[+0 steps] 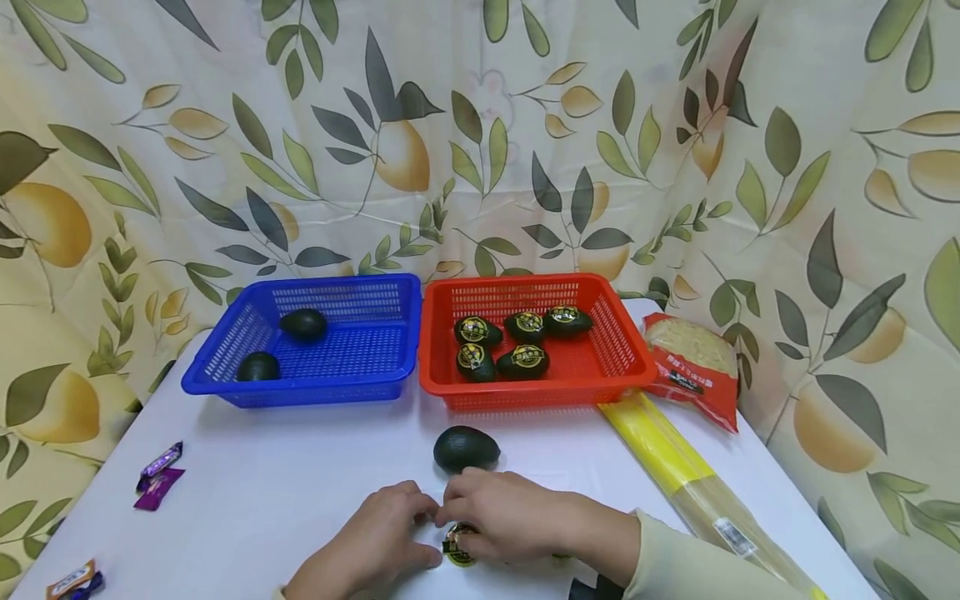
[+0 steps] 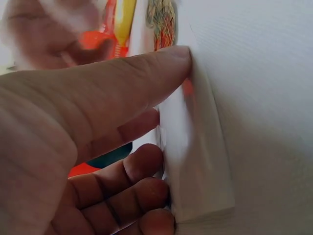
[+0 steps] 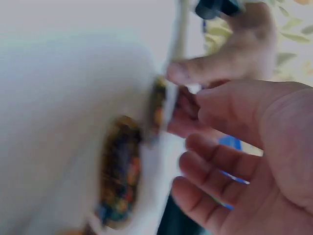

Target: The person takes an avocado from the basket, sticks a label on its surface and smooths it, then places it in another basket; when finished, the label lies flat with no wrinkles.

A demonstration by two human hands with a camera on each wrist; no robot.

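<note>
A white strip [image 2: 200, 171] bearing black-and-gold stickers [image 1: 459, 546] lies on the table beneath both hands. My left hand [image 1: 384, 533] rests at its left side, thumb pressing on the strip and fingertips down beside it. Over the stickers hovers my right hand [image 1: 517, 512], its fingers loosely bent; in the right wrist view nothing shows between them. That view also catches two stickers [image 3: 120, 171], blurred. Just beyond the hands lies a dark green avocado [image 1: 465, 450], with no sticker visible on it.
At the back, a blue basket [image 1: 300, 396] holds two avocados, and a red basket [image 1: 536, 400] holds several stickered ones. To the right lie a red food packet [image 1: 693, 367] and a long yellow-ended packet [image 1: 675, 467]. Small wrapped sweets [image 1: 159, 477] sit at left.
</note>
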